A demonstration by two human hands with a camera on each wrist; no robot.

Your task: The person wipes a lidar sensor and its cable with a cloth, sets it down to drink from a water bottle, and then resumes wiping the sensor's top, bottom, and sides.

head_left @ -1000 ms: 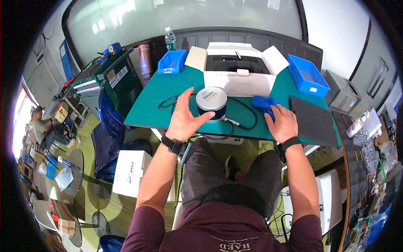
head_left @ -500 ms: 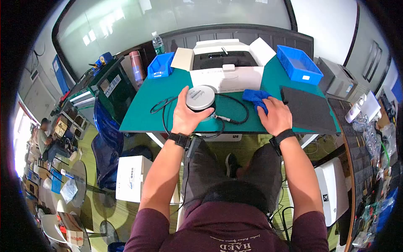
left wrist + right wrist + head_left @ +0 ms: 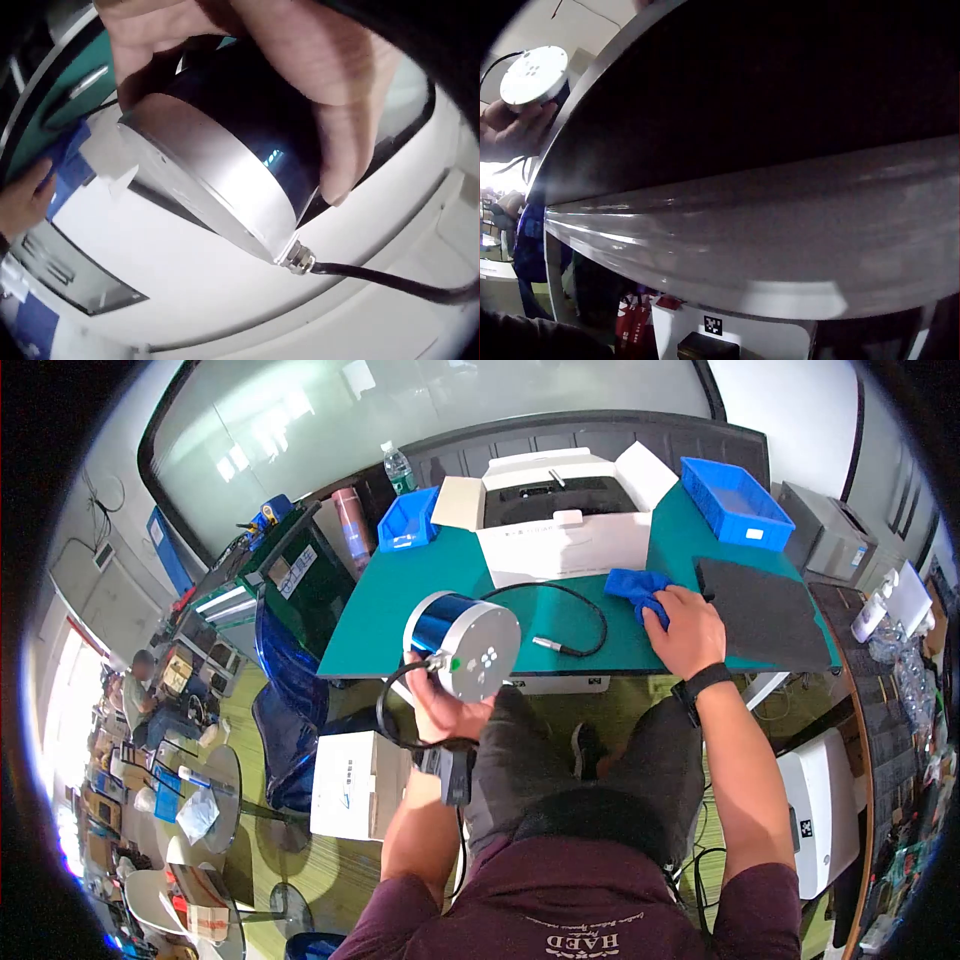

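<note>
In the head view my left hand (image 3: 440, 705) grips a round silver and dark-blue device (image 3: 484, 650), tilted so its flat base with holes shows. A black cable leaves its side connector (image 3: 300, 259), seen in the left wrist view, where fingers (image 3: 345, 142) wrap the dark glossy band. The cable's metal plug end (image 3: 548, 644) lies on the green table (image 3: 370, 630). My right hand (image 3: 690, 632) rests on a crumpled blue cloth (image 3: 636, 586) at the table's right; its fingertips touch the cloth.
An open white box (image 3: 565, 550) with dark foam stands at the back, between a small blue bin (image 3: 408, 525) and a larger blue tray (image 3: 740, 510). A dark flat sheet (image 3: 765, 615) lies at the right. A bottle (image 3: 398, 468) stands behind.
My left hand has taken hold of the device, lifted it off the table towards the body and tipped it so its base shows. My right hand has stayed at the cloth.
</note>
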